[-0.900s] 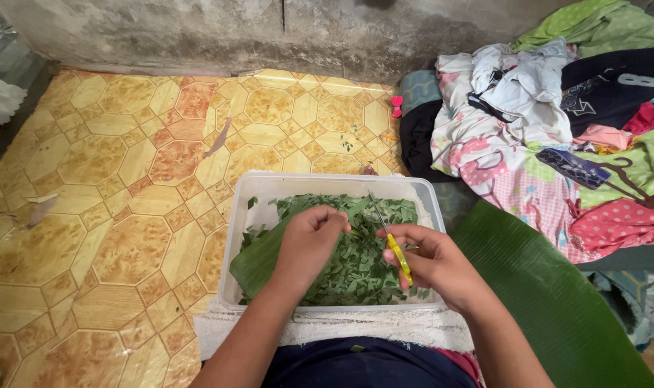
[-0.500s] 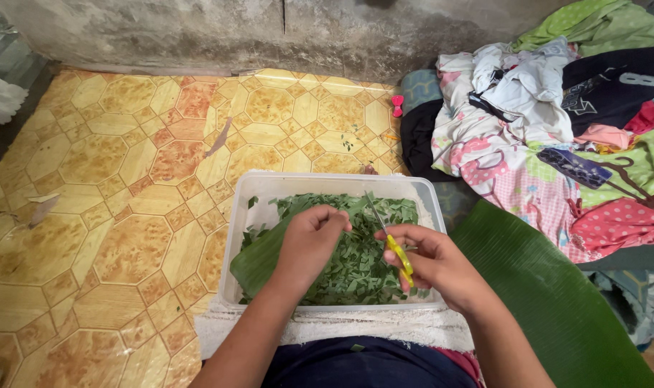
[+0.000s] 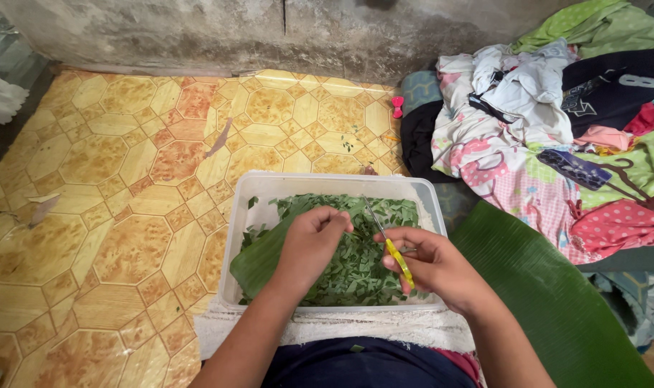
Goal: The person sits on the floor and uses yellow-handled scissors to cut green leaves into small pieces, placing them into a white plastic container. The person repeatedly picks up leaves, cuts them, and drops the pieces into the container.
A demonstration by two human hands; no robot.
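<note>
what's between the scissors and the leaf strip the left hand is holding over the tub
Nothing visible. The scissors in the right hand point straight at the leaf piece pinched by the left hand, with only open air above the cut leaves in the plastic tub.

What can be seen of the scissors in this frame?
The scissors are small, with a yellow handle and thin grey metal blades. The right hand holds them, fingers wrapped round the handle, blades pointing up and away towards the far side of the clear plastic tub. They sit tilted above the cut green leaf pieces. Whether the blades are parted is too fine to tell. The left hand is close by, not touching them.
</note>
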